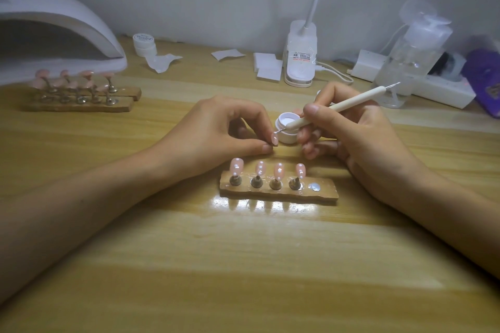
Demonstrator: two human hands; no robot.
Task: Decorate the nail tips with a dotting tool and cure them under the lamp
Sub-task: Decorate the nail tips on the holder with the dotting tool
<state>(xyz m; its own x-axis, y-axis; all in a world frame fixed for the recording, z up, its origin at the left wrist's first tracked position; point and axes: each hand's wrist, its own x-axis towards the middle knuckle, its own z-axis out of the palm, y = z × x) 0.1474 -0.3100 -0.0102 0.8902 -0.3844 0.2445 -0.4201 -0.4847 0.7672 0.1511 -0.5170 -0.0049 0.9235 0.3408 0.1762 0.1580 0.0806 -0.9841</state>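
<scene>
The left hand pinches a pink nail tip just above the worktop, beside an open white jar holding white gel. The right hand grips a dotting tool, its point on the tip. Four dotted tips stand on a wooden holder nearby; the curing lamp sits far left.

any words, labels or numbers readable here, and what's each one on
On the lid of the small white jar: one cursive word, too blurred to read.
On the sticker of the desk lamp base: dark print above a red line, too small to read.
On the purple packet: a faint mark, unreadable.
No lettering shows on the dotting tool, nail tip or curing lamp.
</scene>
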